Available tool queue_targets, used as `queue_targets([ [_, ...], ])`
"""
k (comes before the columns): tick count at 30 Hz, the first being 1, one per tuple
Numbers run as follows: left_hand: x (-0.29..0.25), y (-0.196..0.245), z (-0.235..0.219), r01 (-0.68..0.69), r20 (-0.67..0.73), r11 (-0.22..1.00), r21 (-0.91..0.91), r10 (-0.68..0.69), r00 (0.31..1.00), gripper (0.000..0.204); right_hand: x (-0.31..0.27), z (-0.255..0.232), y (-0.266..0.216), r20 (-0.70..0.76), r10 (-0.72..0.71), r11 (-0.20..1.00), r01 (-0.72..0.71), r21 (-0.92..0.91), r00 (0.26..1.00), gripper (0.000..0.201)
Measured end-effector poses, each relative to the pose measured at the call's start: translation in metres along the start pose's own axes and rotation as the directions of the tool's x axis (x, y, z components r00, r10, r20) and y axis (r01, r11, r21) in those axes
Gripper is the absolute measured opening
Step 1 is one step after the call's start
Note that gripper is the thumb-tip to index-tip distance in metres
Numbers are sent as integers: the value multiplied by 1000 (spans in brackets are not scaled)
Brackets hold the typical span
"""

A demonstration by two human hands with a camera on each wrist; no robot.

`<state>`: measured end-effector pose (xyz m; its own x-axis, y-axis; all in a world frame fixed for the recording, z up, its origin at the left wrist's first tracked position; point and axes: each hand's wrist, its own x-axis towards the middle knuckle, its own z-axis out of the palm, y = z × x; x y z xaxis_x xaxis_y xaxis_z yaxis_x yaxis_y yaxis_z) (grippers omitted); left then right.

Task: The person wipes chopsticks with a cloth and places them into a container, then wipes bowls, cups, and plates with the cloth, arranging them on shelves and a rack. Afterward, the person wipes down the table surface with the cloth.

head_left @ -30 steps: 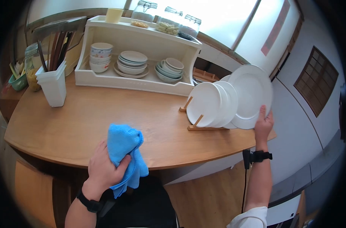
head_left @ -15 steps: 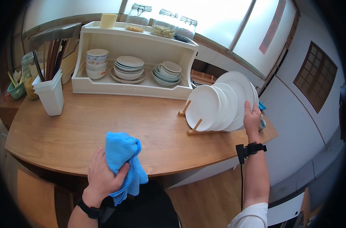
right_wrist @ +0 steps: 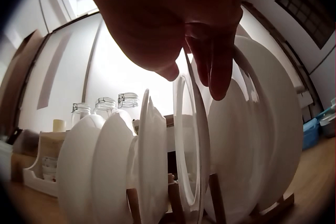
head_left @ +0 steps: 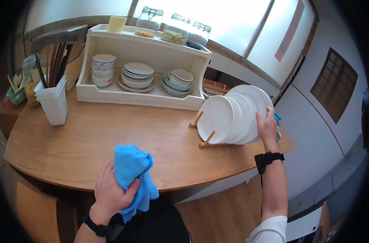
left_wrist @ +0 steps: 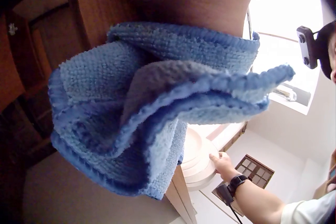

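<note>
My left hand (head_left: 113, 186) grips a folded blue microfiber cloth (head_left: 134, 166) over the table's front edge. In the left wrist view the bunched cloth (left_wrist: 152, 108) fills the middle. To the right, white plates (head_left: 216, 119) stand upright in a wooden dish rack (head_left: 211, 144), smaller ones at the left and larger ones at the right. My right hand (head_left: 267, 125) is at the upper rim of the larger plates. In the right wrist view a large white plate (right_wrist: 202, 145) passes between its thumb and fingers (right_wrist: 219, 79). More plates stand either side.
A white shelf (head_left: 140, 101) with stacked bowls (head_left: 103, 71) and small plates (head_left: 138, 73) stands at the back. Glass jars (head_left: 174, 32) line its top. A white holder (head_left: 52, 105) with chopsticks is at the left. Blue and glass items (head_left: 277, 117) sit behind the rack.
The large plate held out at the right has moved left and down among the racked plates. My right hand has shifted slightly left along the rims. The left hand keeps the cloth.
</note>
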<state>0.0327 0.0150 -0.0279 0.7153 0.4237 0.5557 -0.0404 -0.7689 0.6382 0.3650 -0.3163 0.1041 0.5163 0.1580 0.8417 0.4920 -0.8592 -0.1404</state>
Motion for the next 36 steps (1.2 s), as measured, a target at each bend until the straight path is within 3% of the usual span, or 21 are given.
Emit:
queue_targets([
  [4, -1, -5, 0, -60, 39, 998, 25, 59, 998, 37, 4, -17, -5, 143, 91, 975, -59, -215, 986, 41],
  [8, -1, -8, 0, -73, 55, 996, 60, 70, 996, 40, 12, -37, -4, 179, 124, 952, -67, -298, 976, 35],
  [10, -1, -9, 2, -72, 44, 996, 50, 70, 997, 40, 14, -42, 1, 101, 103, 962, -74, -261, 990, 30],
  [17, -1, -5, 1, -88, 20, 995, 48, 87, 996, 36, 16, -30, 26, 155, 70, 984, -43, -171, 986, 29],
  [20, 0, -7, 2, -147, 6, 989, 31, 147, 989, 32, 15, -23, 33, 138, 102, 992, -90, -88, 985, 29],
  [23, 1, -8, 1, -173, 23, 984, 41, 172, 985, 30, 22, -13, 51, 231, 174, 974, -202, 104, 957, 26],
  [25, 1, -7, 1, -154, 35, 987, 53, 152, 988, 30, 23, -3, 73, 275, -52, 998, 62, -25, 960, 23],
  [26, 1, -7, 0, -141, 47, 989, 54, 138, 989, 30, 21, 3, 79, 259, -70, 994, 46, 101, 963, 22],
  [31, -1, -14, 2, -130, 42, 990, 56, 127, 991, 34, 4, 10, 74, 86, -92, 977, 74, 200, 992, 22],
  [33, -1, -15, 0, -140, 27, 988, 68, 138, 990, 36, -1, 8, 65, -42, 12, 996, -8, 85, 999, 22],
  [36, -4, -15, 0, -103, 56, 993, 52, 100, 993, 45, -2, 5, 59, -72, 63, 992, -55, 117, 995, 22],
])
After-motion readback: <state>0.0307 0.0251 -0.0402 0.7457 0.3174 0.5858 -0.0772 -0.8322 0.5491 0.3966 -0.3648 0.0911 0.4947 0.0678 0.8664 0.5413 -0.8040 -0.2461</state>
